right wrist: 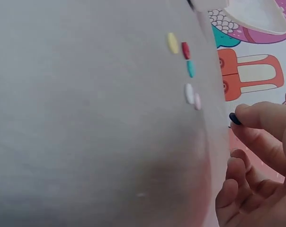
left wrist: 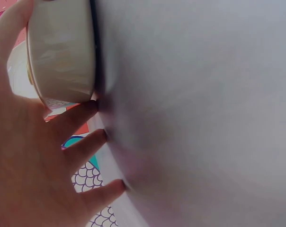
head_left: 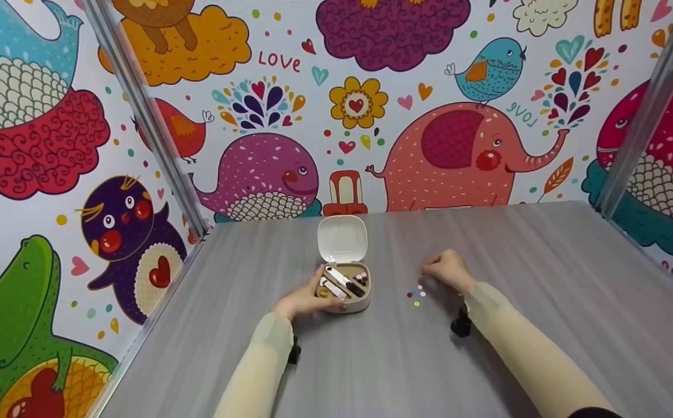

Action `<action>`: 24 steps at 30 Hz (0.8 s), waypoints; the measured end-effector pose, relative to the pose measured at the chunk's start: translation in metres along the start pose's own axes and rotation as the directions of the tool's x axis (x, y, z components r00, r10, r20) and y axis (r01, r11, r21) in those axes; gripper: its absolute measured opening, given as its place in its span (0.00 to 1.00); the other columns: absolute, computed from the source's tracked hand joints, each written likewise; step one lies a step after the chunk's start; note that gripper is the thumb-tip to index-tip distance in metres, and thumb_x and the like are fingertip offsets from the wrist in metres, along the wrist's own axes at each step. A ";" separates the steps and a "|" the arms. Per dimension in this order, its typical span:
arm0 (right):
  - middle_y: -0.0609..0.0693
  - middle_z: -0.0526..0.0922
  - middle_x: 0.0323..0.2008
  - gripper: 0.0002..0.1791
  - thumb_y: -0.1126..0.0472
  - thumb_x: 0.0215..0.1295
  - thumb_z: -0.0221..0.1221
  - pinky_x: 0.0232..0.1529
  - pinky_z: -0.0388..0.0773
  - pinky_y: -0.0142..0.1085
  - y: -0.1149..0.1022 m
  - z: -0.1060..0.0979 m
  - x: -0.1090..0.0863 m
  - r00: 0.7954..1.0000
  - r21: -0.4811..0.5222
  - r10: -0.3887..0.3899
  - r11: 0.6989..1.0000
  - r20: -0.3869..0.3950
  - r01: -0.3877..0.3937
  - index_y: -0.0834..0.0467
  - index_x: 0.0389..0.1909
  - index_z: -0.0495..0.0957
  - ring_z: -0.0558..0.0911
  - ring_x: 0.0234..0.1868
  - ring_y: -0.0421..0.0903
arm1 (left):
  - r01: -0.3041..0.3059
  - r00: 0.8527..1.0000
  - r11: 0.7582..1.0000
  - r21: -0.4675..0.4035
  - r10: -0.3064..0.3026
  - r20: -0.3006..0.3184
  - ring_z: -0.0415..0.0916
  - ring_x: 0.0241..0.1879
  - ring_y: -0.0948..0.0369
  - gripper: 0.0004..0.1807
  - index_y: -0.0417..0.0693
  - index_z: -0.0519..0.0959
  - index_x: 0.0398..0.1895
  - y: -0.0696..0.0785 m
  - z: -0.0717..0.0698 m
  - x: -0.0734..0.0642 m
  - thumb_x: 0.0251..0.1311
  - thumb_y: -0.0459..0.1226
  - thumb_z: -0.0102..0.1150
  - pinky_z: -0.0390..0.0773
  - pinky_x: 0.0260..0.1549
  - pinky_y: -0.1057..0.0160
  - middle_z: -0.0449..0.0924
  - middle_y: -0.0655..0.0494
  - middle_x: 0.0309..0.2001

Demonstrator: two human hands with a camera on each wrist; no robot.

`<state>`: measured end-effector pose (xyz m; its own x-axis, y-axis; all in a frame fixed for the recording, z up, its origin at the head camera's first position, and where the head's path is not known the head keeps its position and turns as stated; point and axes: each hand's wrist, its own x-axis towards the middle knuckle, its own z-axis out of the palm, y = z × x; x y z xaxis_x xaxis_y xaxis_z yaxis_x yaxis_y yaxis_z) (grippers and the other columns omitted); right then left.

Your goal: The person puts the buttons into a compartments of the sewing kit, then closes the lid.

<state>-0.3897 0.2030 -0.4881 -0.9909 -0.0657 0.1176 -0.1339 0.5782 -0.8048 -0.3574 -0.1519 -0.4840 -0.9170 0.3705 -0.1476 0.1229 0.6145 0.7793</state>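
My left hand [head_left: 301,300] holds the left side of a small white box [head_left: 358,305], its thumb along the front. In the left wrist view the other fingers [left wrist: 81,149] spread out beside the box, tips at the tabletop. The lid [head_left: 342,239] stands raised at the back. Inside, dividers part a white-and-black tool [head_left: 345,281], a yellow round piece [head_left: 324,292] and several small pieces [head_left: 361,278]. To the right, my right hand [head_left: 451,271] pinches a small dark button-like disc [right wrist: 235,118] between thumb and index finger, above the table; its other fingers are curled.
On the grey table [head_left: 394,360], between box and right hand, lie loose discs: a yellow one [right wrist: 173,43], a red one [right wrist: 186,50], a teal one [right wrist: 191,69], a white one [right wrist: 189,94] and a pink one [right wrist: 197,101]. A cartoon-printed wall [head_left: 359,157] rises behind.
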 end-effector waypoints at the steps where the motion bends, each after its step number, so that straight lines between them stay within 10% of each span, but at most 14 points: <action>1: 0.50 0.82 0.21 0.05 0.67 0.52 0.65 0.20 0.64 0.32 -0.001 -0.001 0.000 1.000 0.007 0.004 1.000 0.000 -0.004 0.67 0.26 0.87 0.68 0.19 0.39 | -0.002 1.000 1.000 -0.004 0.002 0.001 0.60 0.65 0.43 0.62 0.46 0.37 0.78 0.000 0.000 0.000 0.52 0.56 0.68 0.63 0.60 0.45 0.55 0.33 0.70; 24: 0.54 0.83 0.24 0.07 0.64 0.53 0.64 0.19 0.60 0.32 -0.003 -0.004 0.001 1.000 0.033 0.017 0.999 -0.015 -0.017 0.65 0.27 0.87 0.65 0.19 0.39 | -0.006 1.000 1.000 -0.006 0.005 -0.006 0.54 0.69 0.42 0.63 0.45 0.37 0.78 0.002 0.000 -0.001 0.51 0.55 0.69 0.58 0.63 0.44 0.50 0.35 0.73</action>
<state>-0.3901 0.2048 -0.4832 -0.9927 -0.0436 0.1126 -0.1179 0.5520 -0.8255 -0.3562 -0.1505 -0.4821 -0.9186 0.3697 -0.1397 0.1257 0.6083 0.7837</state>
